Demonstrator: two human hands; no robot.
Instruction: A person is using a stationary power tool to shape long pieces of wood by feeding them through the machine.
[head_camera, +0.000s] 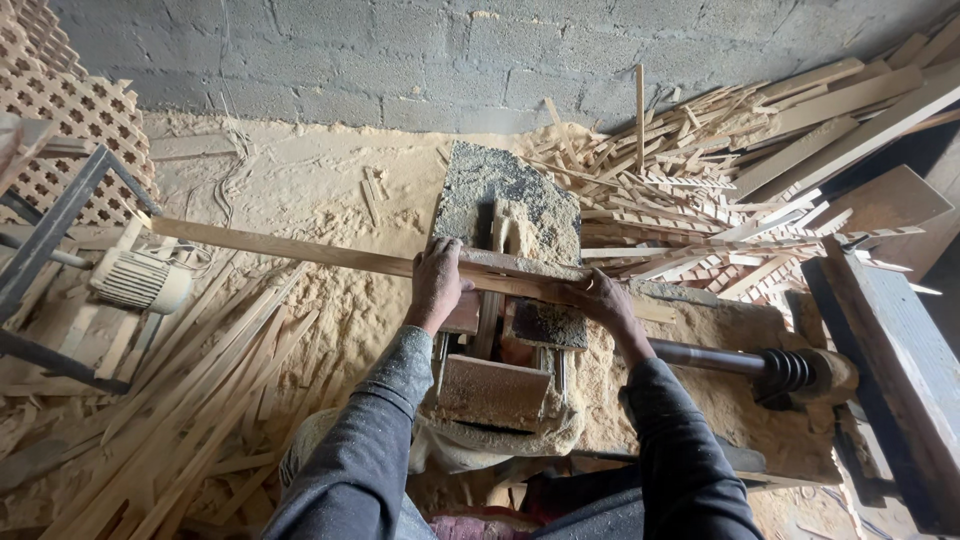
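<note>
Under a thick coat of sawdust, the small saw desk (505, 205) hides its blade, and its lower frame is hard to make out. Across it lies a long pale wooden strip (300, 250), slim and straight, running from 9 o'clock to 3 o'clock (its right end vanishes under the right hand). Left hand (437, 283) presses down on the strip, grip clenched over it; right hand (603, 303) clasps it too. Offcuts (200, 400) lie at 7 o'clock.
</note>
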